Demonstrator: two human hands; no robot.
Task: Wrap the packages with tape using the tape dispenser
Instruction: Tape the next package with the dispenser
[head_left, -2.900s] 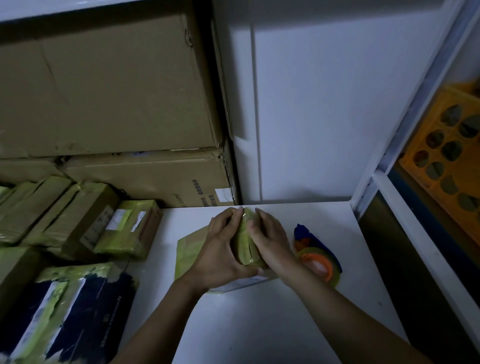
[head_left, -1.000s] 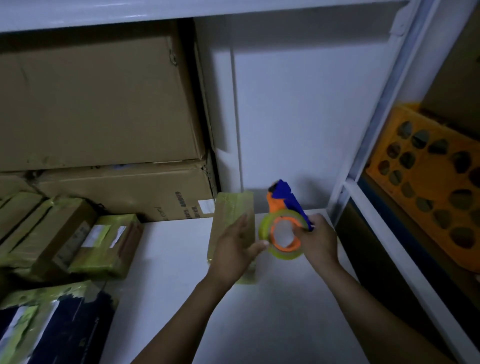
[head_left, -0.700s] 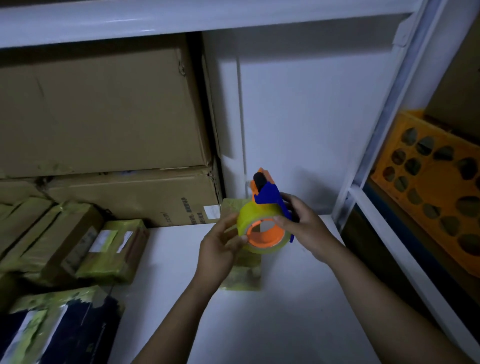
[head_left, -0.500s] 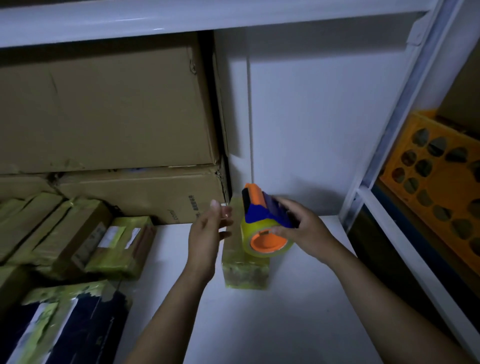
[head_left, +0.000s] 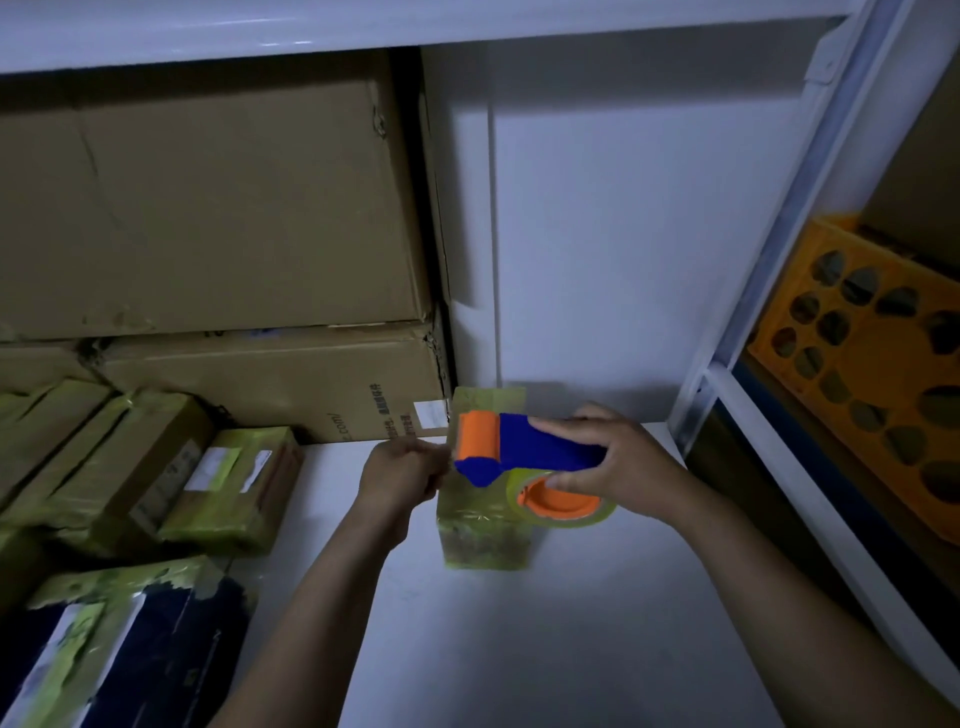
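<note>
Surveyor: Tape dispenser (head_left: 524, 452) now lies level, roller pointing left. The left hand (head_left: 402, 470), open before, is curled at the roller, its grip apparently pinching the tape end (head_left: 445, 460). The right hand (head_left: 618, 465) grip wraps the blue handle. The package (head_left: 485, 525) stands upright near the shelf's (head_left: 519, 649) back edge, beneath both.

Inspector: Recommendation: draw the tape taut, anchor it on the top face and keep the run square. Any writing?

Surveyor: Lower carton (head_left: 291, 384) shows ".com/"; the remaining print is illegible.

Stacked cardboard boxes (head_left: 218, 208) stand back left on the white shelf (head_left: 519, 649); an orange crate (head_left: 883, 364) sits right.
</note>
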